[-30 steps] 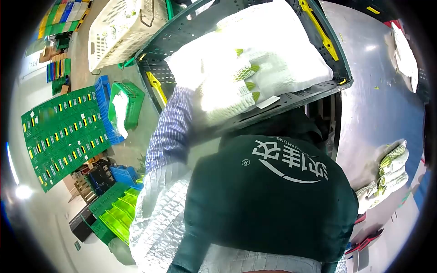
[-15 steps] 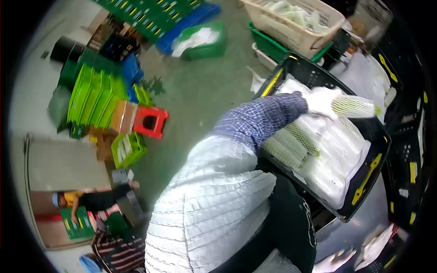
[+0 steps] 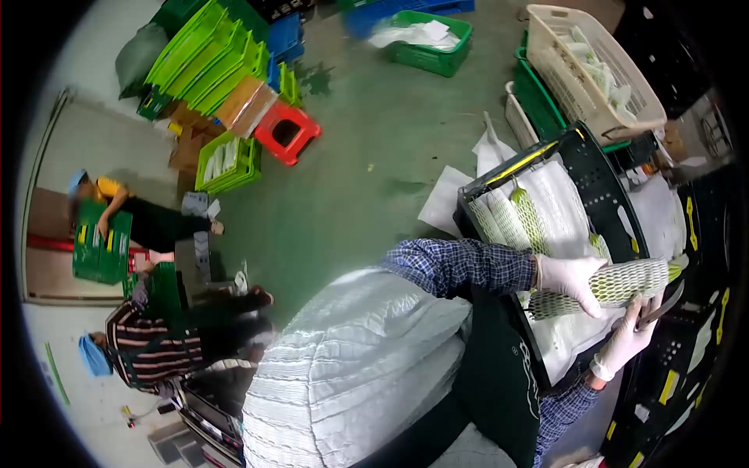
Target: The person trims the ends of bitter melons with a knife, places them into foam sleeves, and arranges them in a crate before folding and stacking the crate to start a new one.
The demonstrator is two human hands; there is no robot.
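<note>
My left hand [image 3: 568, 279], in a white glove and blue checked sleeve, is closed around a long green gourd-like vegetable [image 3: 630, 282] in a white foam net. My right hand [image 3: 628, 337], also gloved, is at the vegetable's stem end from below. A curved-bladed knife [image 3: 663, 306] is in its grip, with the blade beside the stem end. The handle is mostly hidden by the fingers. Beneath my hands stands a black crate [image 3: 511, 165] with yellow edging, holding more netted vegetables [image 3: 530, 221] and white wrapping [image 3: 555, 199].
A beige basket [image 3: 597, 74] rests over a green crate [image 3: 538, 93]. Black crates [image 3: 663, 366] line the right side. Across the floor are a red stool [image 3: 287, 131], stacked lime crates [image 3: 207, 58] and a green bin [image 3: 437, 56]. Two people [image 3: 156, 343] are at the left.
My left hand has brought the netted vegetable nearer to me. My right hand has come up to its stem end with the knife. The whole view has shifted.
</note>
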